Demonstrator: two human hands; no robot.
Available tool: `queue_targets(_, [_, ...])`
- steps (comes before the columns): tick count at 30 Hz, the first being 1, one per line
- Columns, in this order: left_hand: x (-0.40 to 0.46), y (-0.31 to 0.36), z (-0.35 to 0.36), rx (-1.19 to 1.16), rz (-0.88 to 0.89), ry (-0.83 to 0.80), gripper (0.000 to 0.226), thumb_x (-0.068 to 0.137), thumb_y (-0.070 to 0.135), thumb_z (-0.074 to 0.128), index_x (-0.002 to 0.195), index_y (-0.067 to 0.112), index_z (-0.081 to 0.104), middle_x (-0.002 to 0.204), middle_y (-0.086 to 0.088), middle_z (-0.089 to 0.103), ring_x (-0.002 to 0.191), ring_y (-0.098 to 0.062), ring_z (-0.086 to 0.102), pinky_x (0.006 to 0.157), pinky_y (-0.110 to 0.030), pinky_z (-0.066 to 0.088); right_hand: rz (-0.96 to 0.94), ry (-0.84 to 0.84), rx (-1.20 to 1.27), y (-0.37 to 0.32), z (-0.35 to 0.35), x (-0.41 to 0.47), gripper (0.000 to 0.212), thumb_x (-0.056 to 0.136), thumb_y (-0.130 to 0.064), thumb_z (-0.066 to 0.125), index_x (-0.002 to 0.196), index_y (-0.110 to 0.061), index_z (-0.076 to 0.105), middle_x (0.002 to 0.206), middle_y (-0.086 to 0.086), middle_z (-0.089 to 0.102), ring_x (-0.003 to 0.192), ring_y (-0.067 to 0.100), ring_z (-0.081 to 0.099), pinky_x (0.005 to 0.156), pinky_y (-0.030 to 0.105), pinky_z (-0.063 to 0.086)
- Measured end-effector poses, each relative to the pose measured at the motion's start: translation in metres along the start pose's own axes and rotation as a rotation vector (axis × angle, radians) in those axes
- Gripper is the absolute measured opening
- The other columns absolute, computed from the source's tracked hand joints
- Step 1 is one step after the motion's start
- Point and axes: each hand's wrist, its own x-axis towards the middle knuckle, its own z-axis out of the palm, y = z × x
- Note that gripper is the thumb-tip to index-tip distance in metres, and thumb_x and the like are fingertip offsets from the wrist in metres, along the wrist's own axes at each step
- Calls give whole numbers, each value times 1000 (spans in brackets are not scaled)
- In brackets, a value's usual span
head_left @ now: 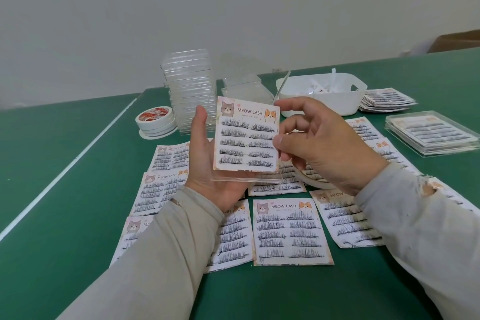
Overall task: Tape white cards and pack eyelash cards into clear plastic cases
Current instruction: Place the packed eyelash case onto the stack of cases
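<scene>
On the eyelash card (248, 135) that I hold is written "MEOW LASH". The same words stand on another card (291, 231) on the table (65, 215), at 6 o'clock from it. The smaller print I cannot read.

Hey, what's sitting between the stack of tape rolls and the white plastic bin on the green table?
In the head view, a tall stack of clear plastic cases and a shorter clear pile stand between the tape rolls and the bin.
</scene>
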Motion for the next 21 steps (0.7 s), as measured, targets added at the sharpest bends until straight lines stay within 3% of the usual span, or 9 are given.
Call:
queue_targets(7, [-1,1,2,19,7,30,88,89,81,39,130,9,67,140,-21,60,128,-40,58,104,-55,49,-25,-26,-25,2,0,0,54,88,10,68,129,-22,57,76,0,65,54,12,59,43,21,41])
queue_targets(13, [-3,2,4,46,4,80,87,87,82,41,125,9,70,133,-20,65,119,-39,65,90,-50,57,-28,-55,-54,5,-2,1,51,87,10,70,126,-21,59,73,-4,65,50,4,57,49,13,44])
queue_targets(21, [-5,2,7,77,3,119,93,83,83,45,130,6,67,132,-22,65,119,-39,65,98,-51,54,-27,-80,-112,10,-6,3,50,85,6,73,123,-25,61,76,-1,66,53,6,55,52,11,44])
